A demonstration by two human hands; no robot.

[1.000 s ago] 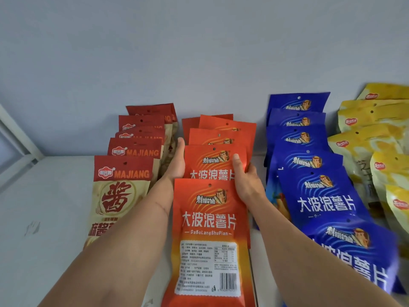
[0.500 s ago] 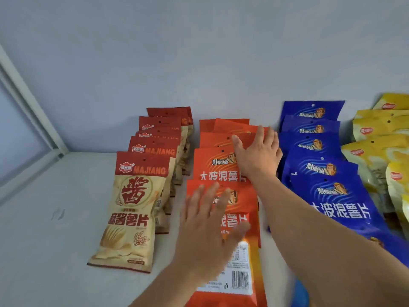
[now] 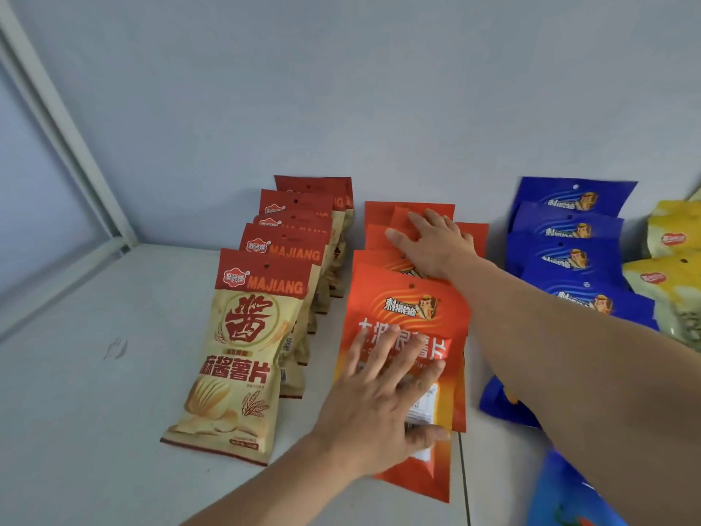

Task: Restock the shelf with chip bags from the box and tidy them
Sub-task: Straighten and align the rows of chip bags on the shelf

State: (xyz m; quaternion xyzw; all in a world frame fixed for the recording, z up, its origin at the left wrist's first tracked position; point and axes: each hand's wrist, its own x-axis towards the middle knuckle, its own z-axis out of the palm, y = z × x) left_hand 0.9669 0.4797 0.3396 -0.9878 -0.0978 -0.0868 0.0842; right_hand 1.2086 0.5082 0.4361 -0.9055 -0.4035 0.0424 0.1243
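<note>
Left hand [image 3: 383, 408]: nearest the camera, fingers straight and spread, palm flat on the front orange chip bag [image 3: 407, 317]; grip apart, nothing clasped. Front orange chip bag: leaning back on the white shelf [image 3: 95, 392], lower edge close to the shelf front, a second orange bag directly behind it.

To its left: front MAJIANG chip bag [image 3: 242, 354], beige with red header, upright, heading a row of the same bags [image 3: 299, 237] reaching back to the wall. To its right: row of blue chip bags [image 3: 569, 229], partly hidden by the right forearm; further right, yellow bags [image 3: 671, 252] at the frame edge.

Further back: right hand [image 3: 432, 244], fingers extended and lightly spread, resting on the rear orange chip bags [image 3: 379, 233]; grip apart, nothing enclosed. Rear orange bags overlapping, tops uneven, close to the grey-blue wall [image 3: 379, 89].

Far left: white shelf frame post [image 3: 64, 138], slanting across the view.
</note>
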